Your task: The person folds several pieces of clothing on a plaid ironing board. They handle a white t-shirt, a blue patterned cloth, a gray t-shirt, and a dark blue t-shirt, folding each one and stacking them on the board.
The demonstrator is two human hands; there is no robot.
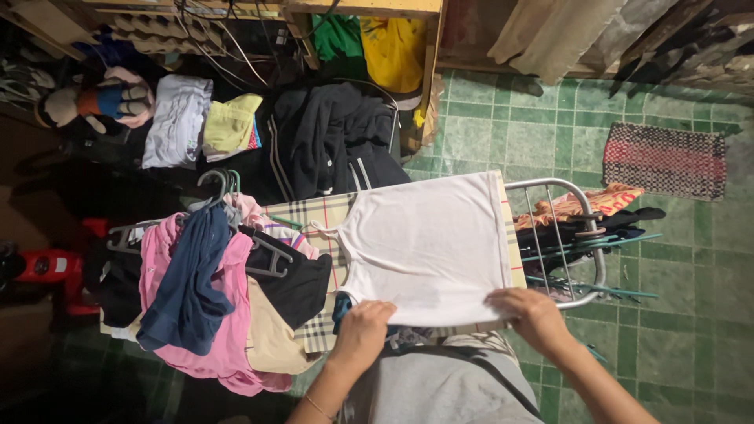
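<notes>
A white sleeveless top (428, 243) lies flat on a checked ironing board (314, 213), straps toward the left. My left hand (363, 330) rests on its near edge at the left, fingers curled over the cloth. My right hand (532, 312) presses on the near right corner of the top, fingers spread flat. Both hands sit at the board's near side, above my grey clothing (440, 385).
A heap of clothes on hangers (224, 290) covers the board's left end. A metal wire rack (569, 243) sticks out at the right, with hangers under it. Dark garments (334, 137), folded clothes (200, 118) and a stuffed toy (98, 102) lie behind. A woven mat (666, 159) lies on green tiles.
</notes>
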